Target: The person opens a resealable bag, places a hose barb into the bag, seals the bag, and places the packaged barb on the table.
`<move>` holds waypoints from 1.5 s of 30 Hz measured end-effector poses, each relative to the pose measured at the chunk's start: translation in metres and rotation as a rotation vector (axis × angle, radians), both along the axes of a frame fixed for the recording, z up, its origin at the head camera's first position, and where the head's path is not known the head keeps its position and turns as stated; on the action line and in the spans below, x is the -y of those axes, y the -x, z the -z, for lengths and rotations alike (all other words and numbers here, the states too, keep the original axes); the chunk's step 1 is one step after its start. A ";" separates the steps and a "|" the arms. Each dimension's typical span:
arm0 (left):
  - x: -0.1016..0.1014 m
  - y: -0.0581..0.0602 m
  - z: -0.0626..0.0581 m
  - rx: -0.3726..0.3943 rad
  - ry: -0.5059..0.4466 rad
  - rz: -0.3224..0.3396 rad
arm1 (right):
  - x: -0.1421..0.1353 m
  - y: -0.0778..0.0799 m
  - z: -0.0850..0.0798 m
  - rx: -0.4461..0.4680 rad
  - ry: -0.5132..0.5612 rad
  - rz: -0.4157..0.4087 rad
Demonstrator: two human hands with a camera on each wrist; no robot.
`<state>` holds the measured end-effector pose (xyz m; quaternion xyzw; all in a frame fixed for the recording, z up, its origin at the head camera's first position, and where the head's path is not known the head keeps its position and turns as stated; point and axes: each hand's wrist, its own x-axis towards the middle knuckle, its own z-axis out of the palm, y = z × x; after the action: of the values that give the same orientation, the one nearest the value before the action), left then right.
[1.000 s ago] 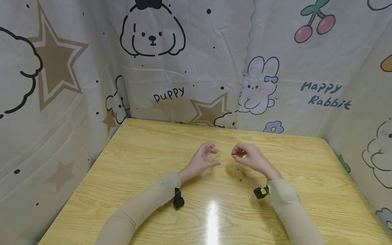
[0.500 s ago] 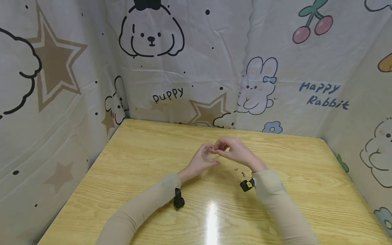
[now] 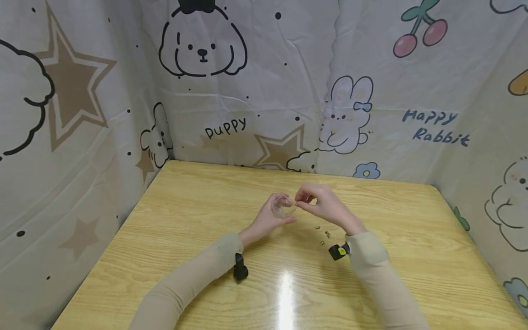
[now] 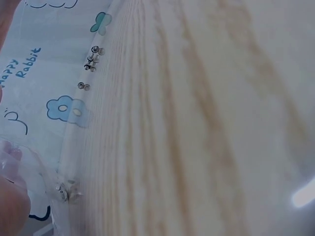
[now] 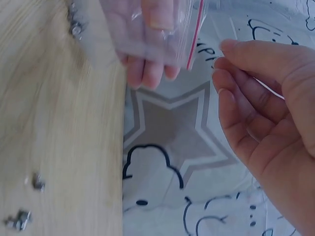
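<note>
My left hand (image 3: 264, 222) holds a clear zip bag (image 5: 179, 34) above the table, its thumb in front of the plastic and several fingers behind. A red line runs along the bag's mouth. Small silver metal pieces (image 4: 62, 191) lie at the bag's bottom. My right hand (image 3: 330, 208) is just right of the bag's mouth, thumb and fingertips curled close together. In the right wrist view nothing shows between those fingertips, and they are apart from the bag. Several more small metal pieces (image 3: 327, 234), screw-like, lie on the table below my right hand.
The wooden table (image 3: 198, 197) carries a bright light reflection near its front. Printed cloth (image 3: 272, 82) hangs around its back and sides. A black wrist camera (image 3: 240, 268) is at the left cuff, another black camera (image 3: 338, 251) at the right.
My right hand came left from beside the bag to its mouth, then drew slightly back to the right. My left hand and the bag stayed in place.
</note>
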<state>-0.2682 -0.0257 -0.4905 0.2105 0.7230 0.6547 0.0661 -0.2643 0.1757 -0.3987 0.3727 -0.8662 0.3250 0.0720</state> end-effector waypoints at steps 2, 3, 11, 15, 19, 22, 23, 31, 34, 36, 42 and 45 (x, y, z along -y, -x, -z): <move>0.000 0.000 0.000 -0.006 0.000 -0.001 | -0.006 -0.002 0.001 0.004 -0.008 0.023; 0.000 0.000 0.000 -0.008 0.002 -0.001 | -0.010 -0.003 0.002 0.009 -0.011 0.031; 0.001 0.003 0.001 -0.006 0.014 -0.008 | -0.036 -0.009 0.022 0.067 -0.037 0.083; 0.000 0.003 0.001 -0.006 0.016 -0.006 | -0.050 -0.011 0.033 0.105 -0.054 0.130; 0.001 0.003 0.001 -0.008 0.019 -0.006 | -0.061 -0.014 0.043 0.136 -0.078 0.168; 0.002 0.003 0.001 -0.004 0.019 -0.002 | -0.068 -0.016 0.049 0.153 -0.091 0.181; 0.002 0.003 0.001 -0.003 0.021 0.001 | -0.070 -0.017 0.051 0.156 -0.095 0.187; 0.001 0.003 0.001 0.006 0.023 -0.003 | -0.083 -0.020 0.066 0.175 -0.103 0.189; 0.001 0.002 0.000 0.018 0.019 -0.007 | -0.086 -0.020 0.071 0.177 -0.125 0.185; 0.001 0.001 -0.001 0.024 0.011 -0.009 | -0.087 -0.020 0.072 0.182 -0.137 0.179; 0.000 0.000 -0.001 0.030 0.000 -0.012 | -0.088 -0.020 0.074 0.187 -0.144 0.153; 0.001 -0.001 -0.002 0.027 0.008 -0.011 | -0.087 -0.020 0.075 0.198 -0.150 0.162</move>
<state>-0.2673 -0.0268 -0.4888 0.1973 0.7259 0.6548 0.0733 -0.2440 0.2629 -0.4737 0.2720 -0.9181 0.2878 -0.0156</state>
